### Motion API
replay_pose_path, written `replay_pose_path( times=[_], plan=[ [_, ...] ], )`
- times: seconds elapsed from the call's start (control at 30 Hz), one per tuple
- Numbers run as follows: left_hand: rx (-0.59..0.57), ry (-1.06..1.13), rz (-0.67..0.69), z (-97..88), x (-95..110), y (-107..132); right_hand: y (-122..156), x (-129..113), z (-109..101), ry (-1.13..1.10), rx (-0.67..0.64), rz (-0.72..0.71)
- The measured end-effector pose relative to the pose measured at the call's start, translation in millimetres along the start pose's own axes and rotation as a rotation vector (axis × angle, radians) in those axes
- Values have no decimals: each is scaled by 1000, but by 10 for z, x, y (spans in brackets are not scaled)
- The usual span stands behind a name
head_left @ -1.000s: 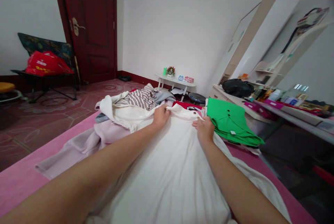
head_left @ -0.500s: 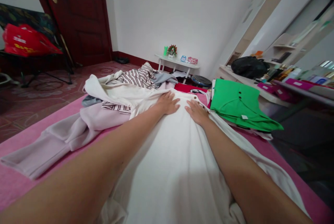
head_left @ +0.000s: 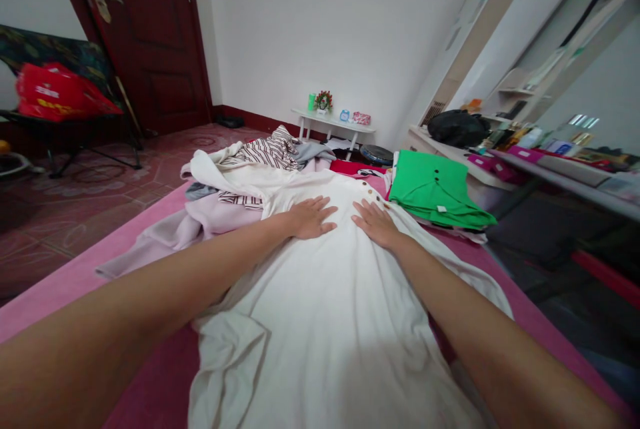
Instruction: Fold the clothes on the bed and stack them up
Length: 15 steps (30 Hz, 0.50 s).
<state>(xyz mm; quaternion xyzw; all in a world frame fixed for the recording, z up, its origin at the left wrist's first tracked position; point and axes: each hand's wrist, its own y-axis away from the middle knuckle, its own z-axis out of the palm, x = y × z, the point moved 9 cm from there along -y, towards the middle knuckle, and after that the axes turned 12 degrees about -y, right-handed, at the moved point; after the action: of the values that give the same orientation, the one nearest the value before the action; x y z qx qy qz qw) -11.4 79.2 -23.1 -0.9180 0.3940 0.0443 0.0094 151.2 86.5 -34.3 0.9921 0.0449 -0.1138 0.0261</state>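
Observation:
A white long-sleeved top [head_left: 325,302] with a row of brown buttons lies spread over the pink bed cover [head_left: 155,355]. Flat on its upper part rests my left hand [head_left: 311,217], fingers spread. My right hand [head_left: 376,222] presses on the cloth just beside the buttons, its fingers also stretched out. One sleeve reaches off to the far left, over other clothes; the other runs down along the right side. Wrinkles run lengthwise through the cloth below both hands.
Folded green garments [head_left: 435,189] are stacked at right. A lilac garment [head_left: 165,235] and a striped one [head_left: 265,152] lie at left. Beyond stand a small white table [head_left: 333,119], a cluttered dresser [head_left: 450,149] and a chair holding a red bag [head_left: 60,95].
Both hands have slid a little toward me over the white top, staying flat. The view has shifted, and more of the top's lower left part shows.

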Motion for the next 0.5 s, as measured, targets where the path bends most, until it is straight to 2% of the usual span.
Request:
replay_pose_path(
  times=[0.13,0.27,0.37,0.5],
  plan=[
    [3,16,80,17,73,541,467,-10,34,-6,-56,-60],
    [13,19,151,-40,140,1197,1037,-17,36,-20,-59,-136],
    [0,90,202,-222,193,1702,1525,-63,-22,-108,-45,-194],
    [-74,321,195,-513,198,2291,2155,-118,-184,-346,-19,-237]
  ],
)
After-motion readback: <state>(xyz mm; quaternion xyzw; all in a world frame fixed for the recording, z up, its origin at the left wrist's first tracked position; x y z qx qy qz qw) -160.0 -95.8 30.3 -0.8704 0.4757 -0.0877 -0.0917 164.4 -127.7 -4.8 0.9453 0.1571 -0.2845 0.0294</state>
